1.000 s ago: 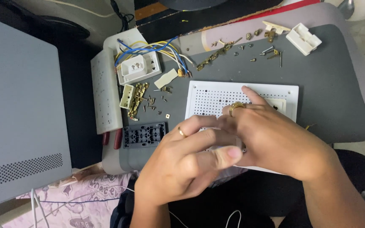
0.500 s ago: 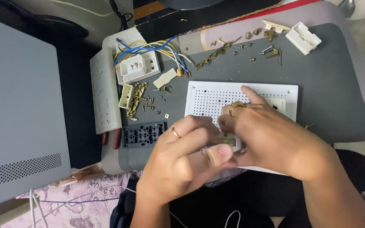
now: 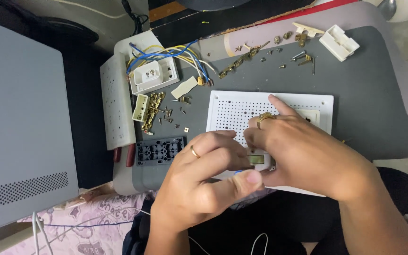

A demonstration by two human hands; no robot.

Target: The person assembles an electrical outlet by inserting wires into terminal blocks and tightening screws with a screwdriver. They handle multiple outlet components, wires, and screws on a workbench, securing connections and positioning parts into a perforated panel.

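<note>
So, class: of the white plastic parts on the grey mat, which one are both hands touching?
The perforated white board. Both the left hand and right hand rest on it; the wired socket and the small block lie untouched farther away.

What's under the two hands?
A white board full of tiny holes lies on the grey mat. Between the left hand and right hand a small pale part peeks out. The board's near edge and the rest of that part are covered.
</note>
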